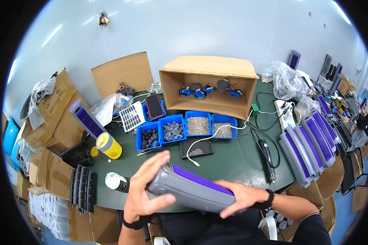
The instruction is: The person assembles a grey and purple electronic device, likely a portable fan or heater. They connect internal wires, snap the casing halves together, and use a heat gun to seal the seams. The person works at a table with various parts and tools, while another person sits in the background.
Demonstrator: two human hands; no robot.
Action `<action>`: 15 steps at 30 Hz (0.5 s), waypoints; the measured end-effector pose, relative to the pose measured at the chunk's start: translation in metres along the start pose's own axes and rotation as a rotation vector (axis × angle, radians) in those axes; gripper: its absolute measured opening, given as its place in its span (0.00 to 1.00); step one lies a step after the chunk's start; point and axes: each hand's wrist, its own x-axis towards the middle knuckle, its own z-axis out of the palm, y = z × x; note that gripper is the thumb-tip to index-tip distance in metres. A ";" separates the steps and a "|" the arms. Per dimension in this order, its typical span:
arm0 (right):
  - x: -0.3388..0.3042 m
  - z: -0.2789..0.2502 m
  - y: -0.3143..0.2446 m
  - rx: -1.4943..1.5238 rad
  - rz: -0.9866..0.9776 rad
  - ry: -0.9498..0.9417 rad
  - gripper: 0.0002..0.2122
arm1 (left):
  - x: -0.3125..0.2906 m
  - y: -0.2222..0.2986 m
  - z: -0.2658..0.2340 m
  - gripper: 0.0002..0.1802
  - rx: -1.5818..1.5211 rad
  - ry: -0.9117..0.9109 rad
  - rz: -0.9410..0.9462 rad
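A grey tower-shaped housing with a purple grille (192, 188) is held tilted above the near edge of the table, its right end lower. My left hand (145, 190) is at its upper left end, fingers behind that end and thumb at the front. My right hand (241, 198) grips the lower right end, thumb underneath and fingers over the top. A bit of green shows at the housing's left end. Just left of my left hand stands a white-lidded jar (115, 181).
Blue bins (172, 128) of small parts and an open cardboard box (212, 104) with blue motors stand beyond. A black electric screwdriver (267, 160) lies at right, beside a row of similar housings (308, 147). A yellow canister (109, 145) is at left. A white cable (216, 136) crosses the table (237, 157).
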 end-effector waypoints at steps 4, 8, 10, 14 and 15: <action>-0.020 0.012 0.014 0.372 0.085 -0.234 0.57 | -0.015 -0.019 0.007 0.51 -0.124 0.013 0.031; -0.044 -0.008 0.008 0.556 -0.088 -0.016 0.63 | -0.019 -0.040 0.014 0.52 -0.266 0.309 -0.141; -0.063 0.009 0.000 0.523 -0.189 0.351 0.63 | -0.025 -0.062 0.011 0.50 -0.258 0.435 -0.161; -0.060 0.024 -0.015 -0.221 -0.405 0.725 0.49 | -0.036 -0.084 0.021 0.46 -0.311 0.413 -0.196; -0.059 0.022 -0.013 -0.192 -0.406 0.719 0.48 | -0.040 -0.082 0.021 0.43 -0.313 0.401 -0.213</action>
